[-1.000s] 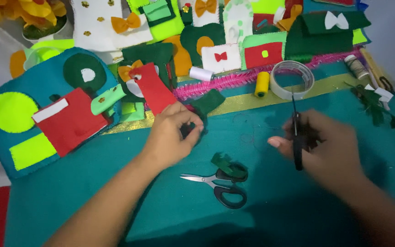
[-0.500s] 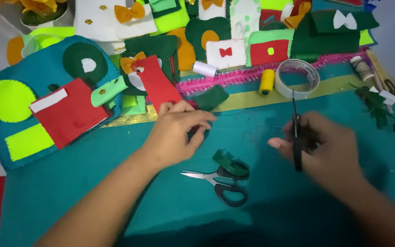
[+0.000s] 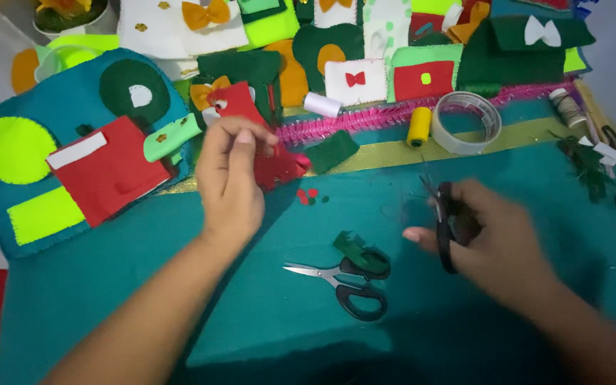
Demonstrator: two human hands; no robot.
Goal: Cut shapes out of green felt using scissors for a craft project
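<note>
Pinching red felt piece [image 3: 279, 165] in left hand [image 3: 231, 178] at 11 o'clock; right hand [image 3: 486, 239] closed around black scissors [image 3: 443, 227] at 3 o'clock. Second scissors [image 3: 344, 281] lie between, on teal cloth [image 3: 144, 285].

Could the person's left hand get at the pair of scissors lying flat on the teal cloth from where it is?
Probably yes. The left hand is raised just beyond the lying scissors, with only bare teal cloth between. A green felt scrap rests on the handles but hardly blocks them.

Left hand [image 3: 231, 178] pinches a red felt piece [image 3: 276, 167] while right hand [image 3: 490, 239] grips black-handled scissors [image 3: 442, 221] over teal cloth [image 3: 144, 285]
</note>
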